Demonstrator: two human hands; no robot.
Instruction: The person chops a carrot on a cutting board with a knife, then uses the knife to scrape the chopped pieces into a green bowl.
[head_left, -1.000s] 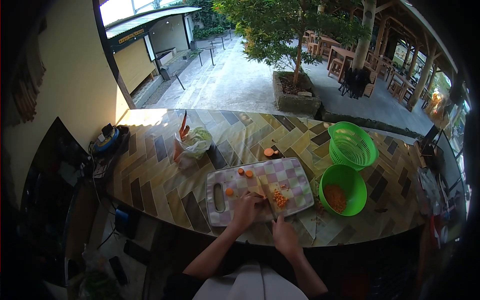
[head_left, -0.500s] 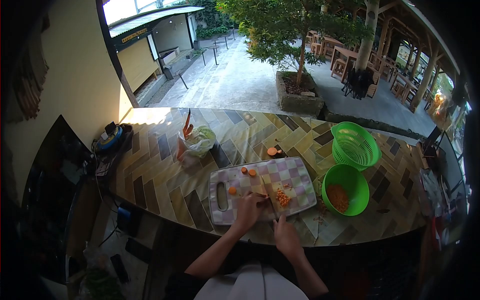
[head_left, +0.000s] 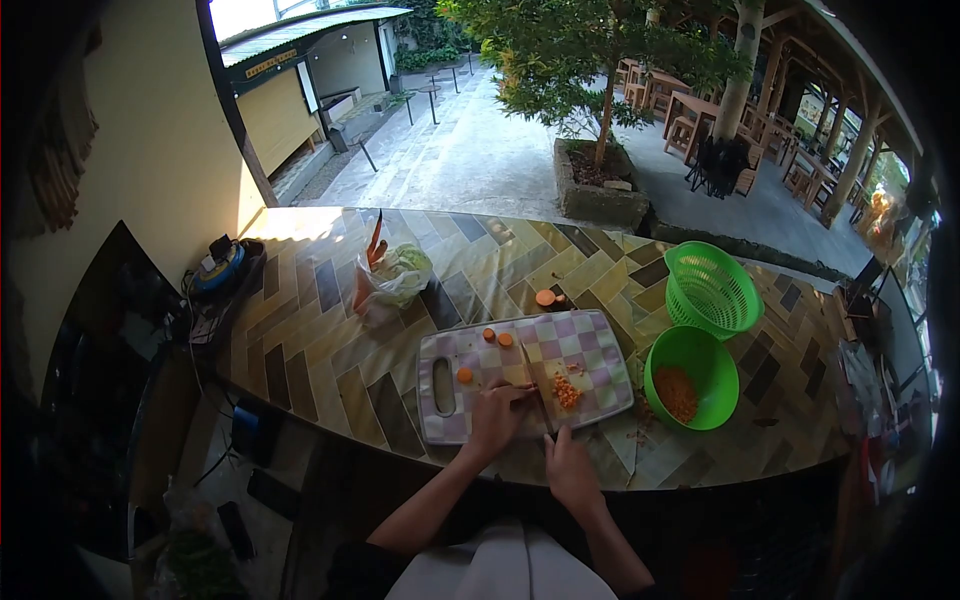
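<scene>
My right hand (head_left: 572, 468) is closed round the handle of a knife (head_left: 537, 388), whose blade points away from me across the cutting board (head_left: 590, 340). Just left of the blade, my left hand (head_left: 494, 418) rests on the board with fingers bent and pressed together. Whatever lies under those fingertips is hidden. Finely diced carrot (head_left: 566, 393) sits in a small heap right of the blade. Short carrot pieces lie on the board's left part, two at the back (head_left: 505, 340) and one nearer (head_left: 464, 375). The board is checkered, with a handle slot at its left end.
Right of the board stands a green bowl (head_left: 712, 352) with orange bits (head_left: 676, 395) inside, and behind it a green strainer basket (head_left: 712, 290). A carrot chunk (head_left: 546, 298) lies beyond the board. Back left is a plastic bag of vegetables (head_left: 398, 275) beside carrots (head_left: 362, 292).
The view has shifted slightly. Both hands and the knife keep nearly the same place on the board, and the carrot pieces have not visibly moved.
</scene>
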